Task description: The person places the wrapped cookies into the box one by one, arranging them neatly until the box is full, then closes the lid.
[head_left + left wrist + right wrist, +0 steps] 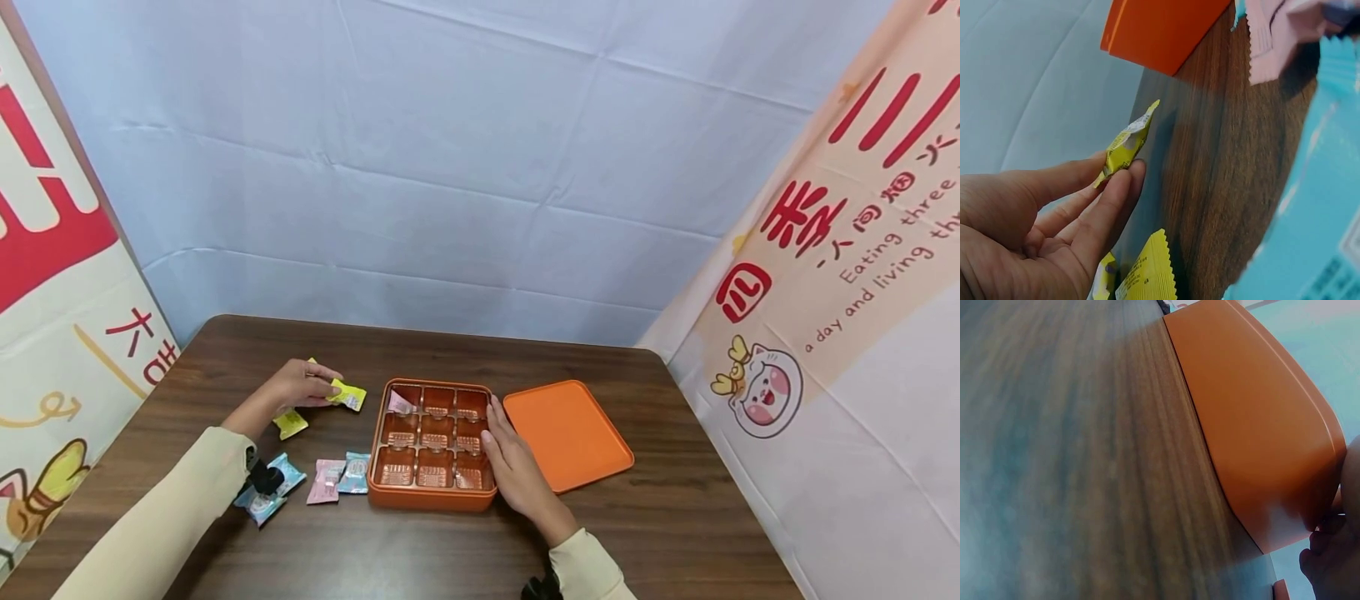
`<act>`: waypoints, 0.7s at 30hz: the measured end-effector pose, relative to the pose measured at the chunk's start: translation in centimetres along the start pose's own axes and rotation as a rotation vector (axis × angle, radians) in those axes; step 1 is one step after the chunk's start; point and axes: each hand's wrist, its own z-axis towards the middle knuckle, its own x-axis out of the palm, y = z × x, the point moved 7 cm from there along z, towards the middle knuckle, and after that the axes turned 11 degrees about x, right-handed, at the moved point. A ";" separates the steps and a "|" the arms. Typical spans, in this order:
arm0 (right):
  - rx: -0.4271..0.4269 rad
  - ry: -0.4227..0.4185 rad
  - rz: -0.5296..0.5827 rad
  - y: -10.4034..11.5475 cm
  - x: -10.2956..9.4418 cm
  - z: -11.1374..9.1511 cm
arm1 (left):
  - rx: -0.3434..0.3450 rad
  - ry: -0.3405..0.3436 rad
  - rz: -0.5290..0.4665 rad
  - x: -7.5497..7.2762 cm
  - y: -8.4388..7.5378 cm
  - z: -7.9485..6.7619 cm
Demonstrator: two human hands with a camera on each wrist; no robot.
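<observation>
Between thumb and fingertips, my left hand [298, 385] pinches a small yellow wrapped candy [1127, 145], lifted off the table left of the box. Below that hand lies another yellow candy [291, 423]. The orange box [432, 498] has an inner tray with several square compartments; a pink candy [401, 403] sits in its far-left one. My right hand [517, 467] rests along the box's right side with fingers fairly straight. In the right wrist view, the orange wall [1254, 419] fills much of the frame, with only part of the hand at the right edge.
An orange lid [570, 433] lies flat right of the box. Left of the box are a pink candy [326, 482], a blue candy [354, 473] beside it, and more blue candies [260, 506] near the left wrist. Everything stands on a dark wooden table [660, 533], with cloth walls around.
</observation>
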 end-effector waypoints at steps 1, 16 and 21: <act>0.000 0.000 0.001 0.0 0.0 0.0 | -0.002 0.001 -0.012 0.0 0.0 0.0; -0.005 -0.006 -0.009 0.1 0.2 0.5 | 0.046 -0.002 -0.062 -0.4 -0.9 0.9; 0.009 0.004 -0.014 0.1 0.4 0.7 | 0.055 -0.009 -0.098 -0.7 -0.7 1.1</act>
